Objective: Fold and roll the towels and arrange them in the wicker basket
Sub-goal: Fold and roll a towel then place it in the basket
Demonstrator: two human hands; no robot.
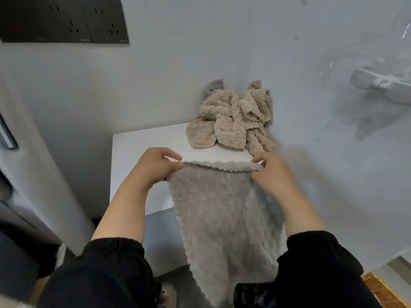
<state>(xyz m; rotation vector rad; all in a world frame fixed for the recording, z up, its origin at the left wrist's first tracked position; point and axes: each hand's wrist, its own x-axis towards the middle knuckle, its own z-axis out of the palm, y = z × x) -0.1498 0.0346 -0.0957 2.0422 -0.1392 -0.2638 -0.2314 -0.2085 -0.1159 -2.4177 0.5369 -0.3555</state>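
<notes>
A fluffy grey towel (215, 210) hangs down in front of me, stretched by its top edge. My left hand (155, 168) pinches the top left corner and my right hand (272, 174) pinches the top right corner. Behind it, a crumpled heap of beige towels (231, 121) lies at the back right of a small white table (138, 150), with a bit of grey towel (214, 85) showing behind the heap. No wicker basket shows clearly; a woven brown edge (382, 290) sits at the bottom right corner.
A pale wall stands right behind the table, with dark socket panels (64, 18) at the top left. A glass or glossy panel on the right carries a white fitting (382, 84). A grey door or appliance edge (13, 165) runs down the left.
</notes>
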